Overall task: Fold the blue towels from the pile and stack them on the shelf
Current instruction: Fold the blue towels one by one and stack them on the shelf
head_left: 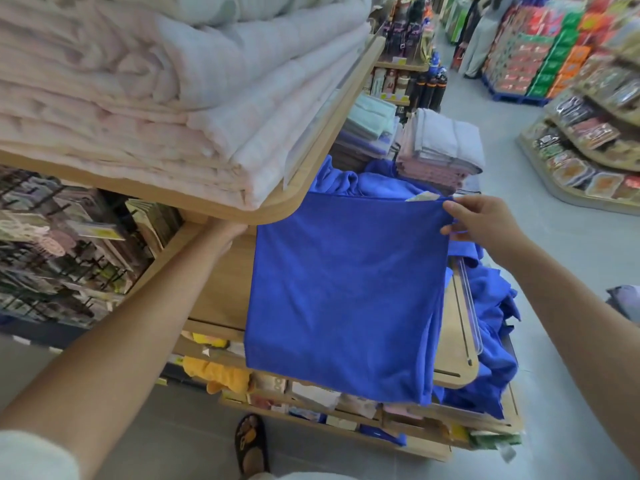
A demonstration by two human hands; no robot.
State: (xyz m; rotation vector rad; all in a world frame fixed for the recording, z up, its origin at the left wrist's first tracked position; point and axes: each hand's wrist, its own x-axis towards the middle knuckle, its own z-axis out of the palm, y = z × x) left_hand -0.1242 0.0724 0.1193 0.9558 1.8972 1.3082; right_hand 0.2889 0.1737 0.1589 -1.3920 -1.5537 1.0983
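Tension first — right hand pinches a corner of the blue towel, left hand unreadable under the shelf — level the edges before folding.

You stand in a shop aisle on a pale grey floor. At your left a wooden shelf sits under a top board stacked with pale blankets. A wire rack of goods hangs far left. To your right a rounded stand holds packets. Beyond it, red and green boxes rest on blue pallets. Dark bottles line shelves ahead.
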